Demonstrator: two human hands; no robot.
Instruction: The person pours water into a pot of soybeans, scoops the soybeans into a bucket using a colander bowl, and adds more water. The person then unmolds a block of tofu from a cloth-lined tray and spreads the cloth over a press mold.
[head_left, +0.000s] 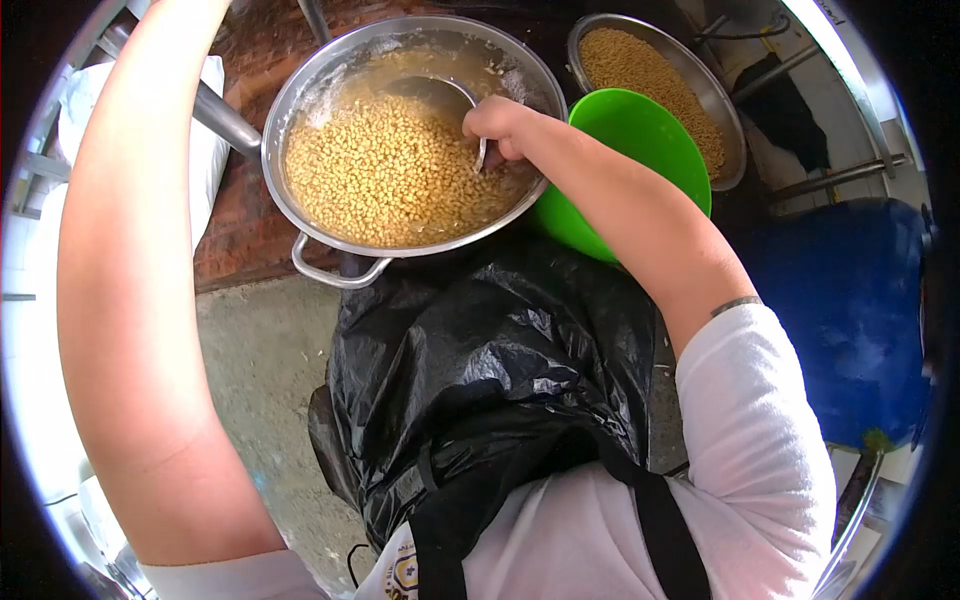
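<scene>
Grasping a curved silvery metal scoop (435,92) inside a wide round metal pan (272,165) of wet yellow grains (385,175), my right hand (498,128) ends an inward-slanting forearm; remotely, I see the left arm (130,300) outstretched, but cannot tell the left hand's grip, out of view.

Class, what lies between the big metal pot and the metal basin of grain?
In the head view, a green bowl lies between pot and basin, partly hidden by the right forearm.
</scene>
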